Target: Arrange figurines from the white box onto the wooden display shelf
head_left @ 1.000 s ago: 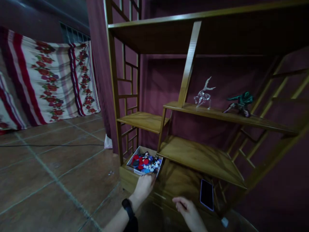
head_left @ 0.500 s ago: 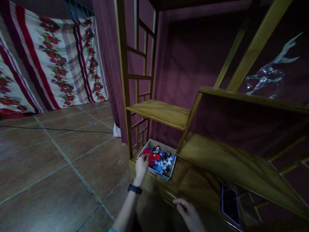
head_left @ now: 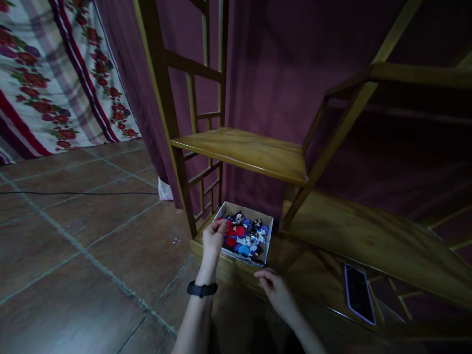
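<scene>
A shallow cardboard box [head_left: 270, 241] sits on the bottom ledge of the wooden shelf unit. Small toy figures [head_left: 249, 238] in red, blue, white and black fill it. Over the box's left side is my left hand [head_left: 214, 239], its fingers pinched together beside the red pieces. Whatever lies between those fingertips is hidden. A dark band circles that wrist. My right hand [head_left: 275, 291] hovers just in front of the box's near right corner, fingers curled in and no object visible in them.
A dark-screened phone [head_left: 359, 294] with a purple edge lies on the ledge at right. Above the box is a wooden shelf board [head_left: 245, 150], with a slanting post [head_left: 332, 157] to its right. A thin cable [head_left: 77, 193] crosses the tiled floor.
My view has come closer to the box and tilted down. My right hand has moved up toward the box's front. The left hand stays at the red pieces.
</scene>
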